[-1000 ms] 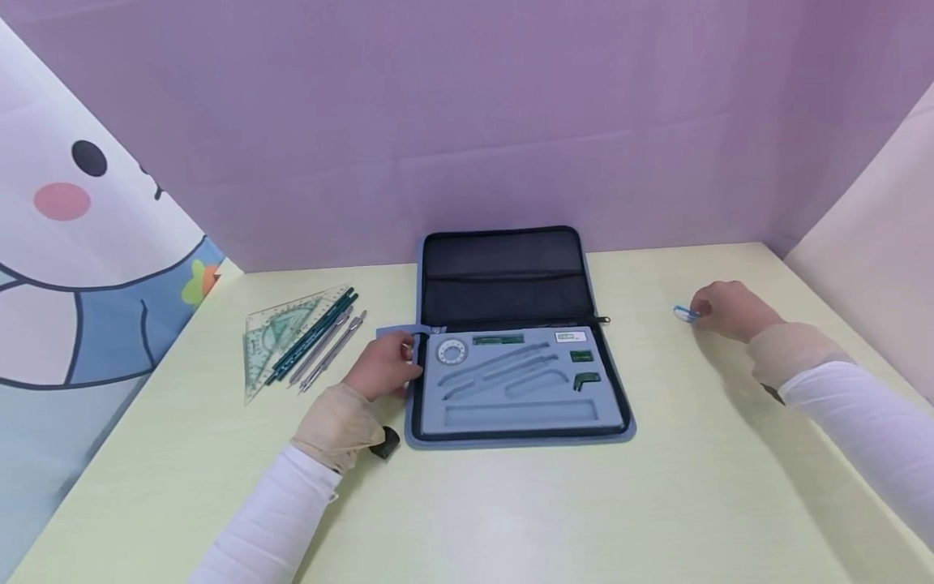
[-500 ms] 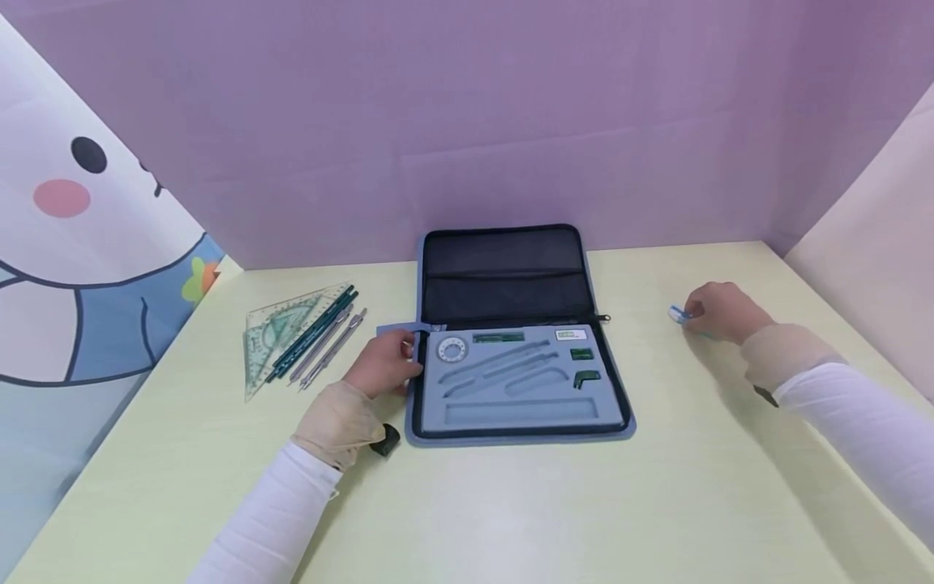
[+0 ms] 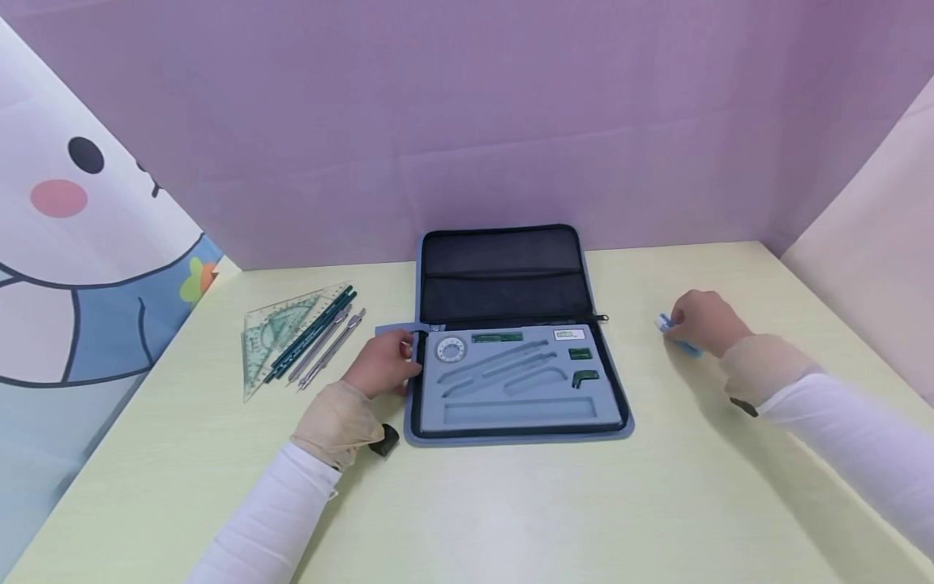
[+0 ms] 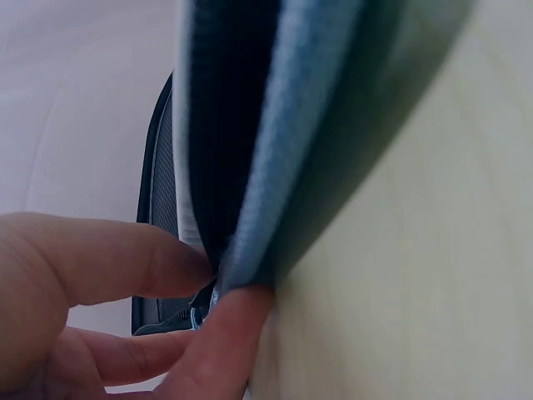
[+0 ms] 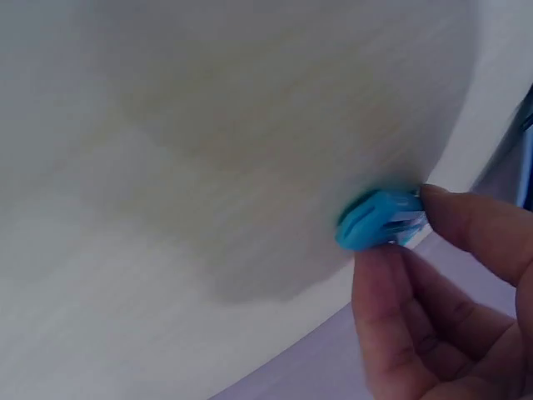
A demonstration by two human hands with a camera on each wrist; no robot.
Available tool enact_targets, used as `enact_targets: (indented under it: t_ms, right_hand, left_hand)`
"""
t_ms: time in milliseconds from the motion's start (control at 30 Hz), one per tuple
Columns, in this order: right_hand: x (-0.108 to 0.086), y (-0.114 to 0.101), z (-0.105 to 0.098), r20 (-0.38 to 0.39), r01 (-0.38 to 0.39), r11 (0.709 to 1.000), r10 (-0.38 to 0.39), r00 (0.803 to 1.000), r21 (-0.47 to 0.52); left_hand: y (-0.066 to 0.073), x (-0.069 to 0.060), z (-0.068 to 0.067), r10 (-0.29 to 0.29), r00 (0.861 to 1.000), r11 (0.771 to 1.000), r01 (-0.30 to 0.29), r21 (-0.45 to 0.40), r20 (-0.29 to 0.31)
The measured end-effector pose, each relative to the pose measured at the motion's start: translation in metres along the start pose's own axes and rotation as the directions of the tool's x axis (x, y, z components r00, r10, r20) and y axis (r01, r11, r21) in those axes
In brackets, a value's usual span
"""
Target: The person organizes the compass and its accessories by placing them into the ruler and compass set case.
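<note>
Both your hands pinching: case edge in the left, small blue plastic piece in the right

Your left hand (image 3: 383,362), left of centre in the head view, pinches the left edge of the open blue-grey fabric zip case (image 3: 520,440); the left wrist view has thumb and fingertip tight on the fabric. Your right hand (image 3: 708,323), right part of the head view, grips a small bright-blue plastic piece with a whitish part (image 5: 371,223), narrow, between thumb and fingers. That piece is well apart from the case, over the pale tabletop (image 3: 474,511); can't tell if they touch.

Case is mid-frame, black-lined lid (image 3: 503,296) folded back toward the top. Inside, a grey-blue foam tray (image 3: 484,352) with long cut-out slots. Writing check: white rectangular block (image 3: 570,334), tray's upper right, carries a green-printed label, too small to read. White round disc (image 3: 451,349), tray's upper left, has a ring of marks, unreadable. Long dark-green strip (image 3: 498,337) at tray's top; small dark-green block (image 3: 580,354) and bent dark-green piece (image 3: 585,379) down its right side.

Left of frame: clear plastic set squares (image 3: 273,328) with green printed scales, numerals unreadable. Dark-green pencils (image 3: 310,337) lie over their edge; slim silver metal compasses (image 3: 332,350) just beside.
</note>
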State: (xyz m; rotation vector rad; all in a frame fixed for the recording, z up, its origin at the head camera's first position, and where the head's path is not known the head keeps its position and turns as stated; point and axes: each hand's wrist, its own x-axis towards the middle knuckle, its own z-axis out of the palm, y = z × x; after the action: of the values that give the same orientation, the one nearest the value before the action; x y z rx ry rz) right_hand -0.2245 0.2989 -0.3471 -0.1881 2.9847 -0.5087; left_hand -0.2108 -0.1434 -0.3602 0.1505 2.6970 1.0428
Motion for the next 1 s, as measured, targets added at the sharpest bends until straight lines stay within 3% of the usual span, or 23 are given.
enact_targets:
  t_ms: [200, 333, 467, 567, 667, 833, 900, 1000]
  right_hand:
    - [-0.002, -0.006, 0.001, 0.034, -0.008, 1.0, 0.009, 0.999, -0.015]
    - [-0.002, 0.001, -0.003, 0.002, 0.128, 0.99, -0.128, 0.992, -0.065]
    - [-0.003, 0.009, -0.007, 0.001, 0.324, 0.944, -0.324, 0.946, -0.063]
    - [-0.004, 0.012, -0.008, 0.032, 0.404, 0.913, -0.402, 0.915, -0.055]
    - [-0.005, 0.012, -0.007, 0.074, 0.436, 0.898, -0.431, 0.899, -0.061]
    - [-0.004, 0.01, -0.004, 0.144, 0.432, 0.9, -0.42, 0.896, -0.063]
    - [-0.004, 0.01, -0.003, 0.153, 0.435, 0.898, -0.422, 0.894, -0.064]
    - [-0.003, 0.012, -0.001, 0.14, 0.479, 0.874, -0.466, 0.874, -0.081]
  left_hand:
    - [0.0, 0.001, 0.0, -0.002, 1.0, 1.0, 0.002, -0.002, -0.002]
    - [0.0, 0.001, 0.001, -0.007, 1.0, 1.0, 0.007, 0.003, -0.003]
    - [0.001, 0.0, 0.0, -0.008, 1.0, 1.0, 0.008, 0.006, -0.002]
    - [0.001, 0.0, 0.0, -0.006, 1.0, 1.0, 0.006, 0.003, 0.0]
    - [0.0, 0.0, -0.001, -0.001, 1.0, 1.0, 0.001, 0.001, -0.001]
    - [-0.001, 0.001, 0.0, 0.005, 1.0, 1.0, -0.005, -0.006, -0.001]
    - [-0.001, 0.001, 0.0, 0.004, 1.0, 1.0, -0.004, -0.01, -0.002]
    - [-0.001, 0.001, 0.0, 0.005, 1.0, 1.0, -0.005, -0.011, -0.004]
